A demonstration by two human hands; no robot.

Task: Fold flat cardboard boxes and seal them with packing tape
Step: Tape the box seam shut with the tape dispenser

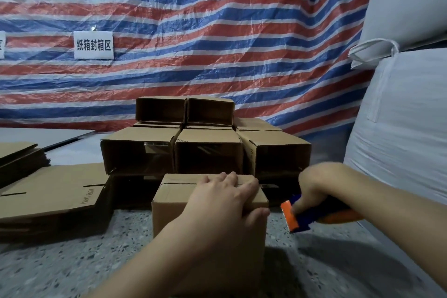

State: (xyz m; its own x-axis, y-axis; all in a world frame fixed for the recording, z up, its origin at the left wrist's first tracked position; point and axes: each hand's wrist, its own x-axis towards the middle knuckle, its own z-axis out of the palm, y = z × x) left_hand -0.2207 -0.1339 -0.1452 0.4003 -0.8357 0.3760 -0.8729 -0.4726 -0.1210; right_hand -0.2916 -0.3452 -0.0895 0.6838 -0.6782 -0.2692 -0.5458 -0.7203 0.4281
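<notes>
Cardboard boxes fill the middle of the view. The largest group is the stack of folded boxes (205, 143) against the striped tarpaulin (217, 31), lying on their sides in tiers with their open ends toward the camera; tape glints inside at least one, so their bottoms look already sealed. Next in bulk come the flat cardboard blanks (48, 198) piled on the floor to the left, with a second pile (17, 155) behind them, so I judge that a good share of the work is left. Smallest of the cardboard is the box in hand (208, 203), upright on the speckled floor (60, 268) just in front of the stack, its top flaps closed and the seam running across the top. Whether tape already covers that seam I cannot tell; it looks at or near the sealing step.

The left hand (225, 201) lies palm-down over the near right corner of this box, fingers spread and nearly straight across the top, thumb hooked down over the front edge, pressing the flaps shut. The right hand (314, 189) is just beside the box's right edge, fingers curled tight round the blue-and-orange tape dispenser (304, 215), whose serrated orange blade faces the box, apart from it.
</notes>
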